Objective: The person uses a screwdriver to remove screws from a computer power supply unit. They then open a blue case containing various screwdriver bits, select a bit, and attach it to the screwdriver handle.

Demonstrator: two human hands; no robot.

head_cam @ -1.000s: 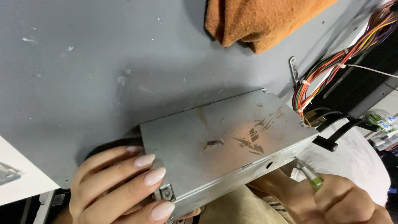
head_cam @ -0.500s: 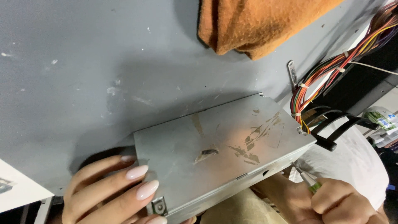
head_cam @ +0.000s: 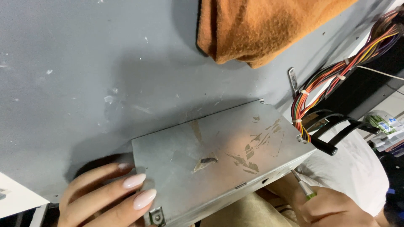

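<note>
A grey metal box [head_cam: 219,155] with scraps of torn tape on its top lies at the near edge of a grey table [head_cam: 84,84]. My left hand [head_cam: 105,199] rests flat on the box's near left corner, fingers together and pressing it. My right hand [head_cam: 332,208] is closed around a screwdriver [head_cam: 304,188] with a green and clear handle. Its metal tip points up at the box's near right side. A bundle of coloured wires [head_cam: 332,80] runs out of the box's right end.
An orange cloth [head_cam: 261,29] lies bunched at the far side of the table. Black flat cables [head_cam: 336,130] hang off the box's right corner. A white sheet corner [head_cam: 14,197] sits at the lower left. A small metal bracket [head_cam: 293,80] lies beside the wires.
The view has shifted, so the box and cloth sit a little further left in frame. My left fingers have slid toward the corner. The screwdriver tip stays near the box's right side.
</note>
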